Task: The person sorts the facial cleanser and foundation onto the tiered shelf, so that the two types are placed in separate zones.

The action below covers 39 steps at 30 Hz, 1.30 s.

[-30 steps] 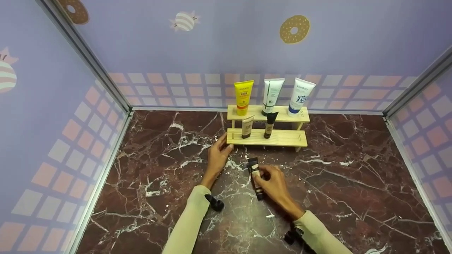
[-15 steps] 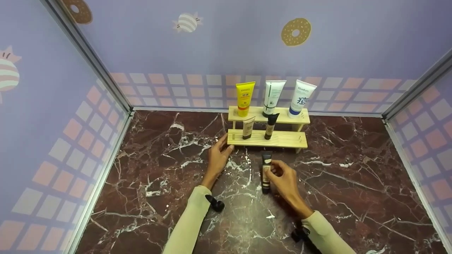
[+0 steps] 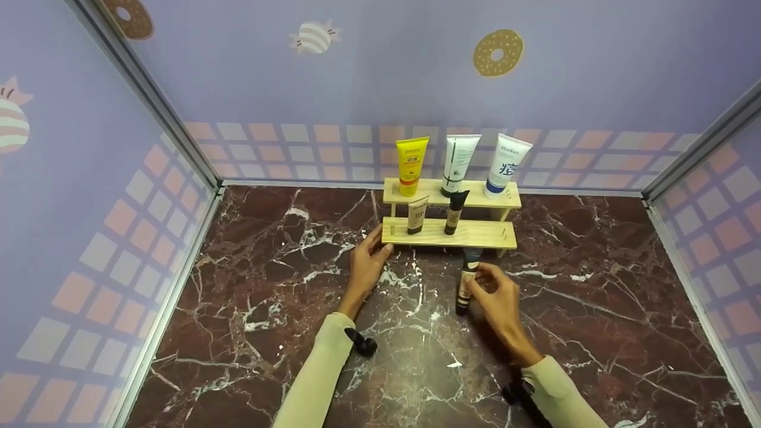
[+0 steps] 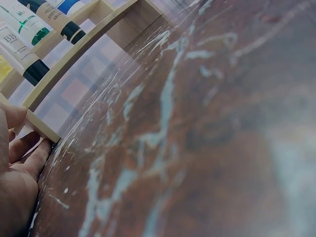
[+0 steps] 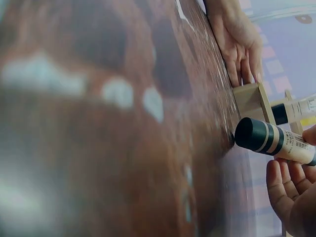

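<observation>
My right hand [image 3: 500, 302] pinches a black and beige squeeze tube [image 3: 466, 292] between thumb and fingers. The tube tilts in front of the lower shelf, its black flat end toward the rack. In the right wrist view its round black cap [image 5: 253, 134] points away from the hand. My left hand [image 3: 365, 270] grips the left end of a two-tier wooden rack [image 3: 487, 235], thumb in front and fingers at the side. On the lower shelf stand a small beige BB cream tube [image 3: 417, 215] and a black-topped beige tube [image 3: 455, 213].
Along the upper shelf stand a yellow tube [image 3: 411, 166], a white and green tube [image 3: 460, 163] and a white tube with a blue cap [image 3: 505, 166]. The patterned back wall [image 3: 357, 77] rises close behind the rack. A dark red marble tabletop [image 3: 267, 267] lies beneath.
My right hand has carried the tube rightward and toward the rack, turning its flat end to the right. The left hand has stayed on the rack's left end.
</observation>
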Each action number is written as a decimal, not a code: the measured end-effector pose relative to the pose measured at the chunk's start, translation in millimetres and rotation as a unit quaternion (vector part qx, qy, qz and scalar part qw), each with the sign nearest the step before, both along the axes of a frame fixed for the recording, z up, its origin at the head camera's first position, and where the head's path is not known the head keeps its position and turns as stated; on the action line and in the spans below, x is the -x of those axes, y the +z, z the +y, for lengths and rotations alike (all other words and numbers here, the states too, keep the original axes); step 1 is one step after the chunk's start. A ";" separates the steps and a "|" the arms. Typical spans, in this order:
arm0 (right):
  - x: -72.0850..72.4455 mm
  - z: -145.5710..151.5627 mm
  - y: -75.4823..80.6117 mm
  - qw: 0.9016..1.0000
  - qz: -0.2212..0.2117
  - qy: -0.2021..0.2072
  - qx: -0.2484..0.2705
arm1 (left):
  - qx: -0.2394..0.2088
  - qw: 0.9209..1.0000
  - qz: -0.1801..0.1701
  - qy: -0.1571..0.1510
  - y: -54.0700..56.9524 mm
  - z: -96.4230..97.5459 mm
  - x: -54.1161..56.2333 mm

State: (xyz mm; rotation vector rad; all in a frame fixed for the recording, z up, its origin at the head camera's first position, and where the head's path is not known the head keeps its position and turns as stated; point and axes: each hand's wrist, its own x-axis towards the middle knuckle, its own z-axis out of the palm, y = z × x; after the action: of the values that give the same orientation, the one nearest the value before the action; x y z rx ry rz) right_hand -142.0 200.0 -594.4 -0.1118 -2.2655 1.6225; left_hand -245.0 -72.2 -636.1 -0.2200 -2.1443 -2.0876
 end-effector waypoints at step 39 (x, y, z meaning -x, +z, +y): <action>18.2 46.6 52.4 0.992 0.124 -0.007 -0.025 | 0.003 1.000 -0.005 0.001 0.7 -0.3 -0.5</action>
State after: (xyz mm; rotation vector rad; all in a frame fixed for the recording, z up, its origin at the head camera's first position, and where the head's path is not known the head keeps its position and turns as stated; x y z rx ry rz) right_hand -160.1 246.6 -542.1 0.0816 -2.1083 1.4810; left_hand -244.6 -72.5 -635.4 -0.2077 -2.1557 -2.0852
